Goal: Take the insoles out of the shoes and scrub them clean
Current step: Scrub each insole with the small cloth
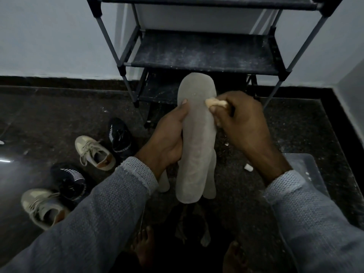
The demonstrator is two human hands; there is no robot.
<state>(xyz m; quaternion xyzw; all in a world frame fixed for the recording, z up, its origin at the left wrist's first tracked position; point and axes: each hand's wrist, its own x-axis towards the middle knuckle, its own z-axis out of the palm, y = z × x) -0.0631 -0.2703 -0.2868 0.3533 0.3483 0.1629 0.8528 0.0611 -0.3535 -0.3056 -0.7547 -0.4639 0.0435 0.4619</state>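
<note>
A long pale grey insole (197,134) is held up in the middle of the view, toe end pointing away from me. My left hand (169,136) grips its left edge, thumb lying on the upper surface. My right hand (242,123) pinches a small cream-coloured cloth or sponge (215,102) and presses it against the insole's right edge near the toe. More pale insoles (209,186) lie on the floor below, partly hidden by the held one.
Two beige sneakers (94,152) (42,205) and two dark striped shoes (120,137) (69,181) lie on the dark floor at left. A black shoe rack (204,52) stands ahead against the wall. A pale stool or lid (307,170) sits at right. My bare feet show at the bottom.
</note>
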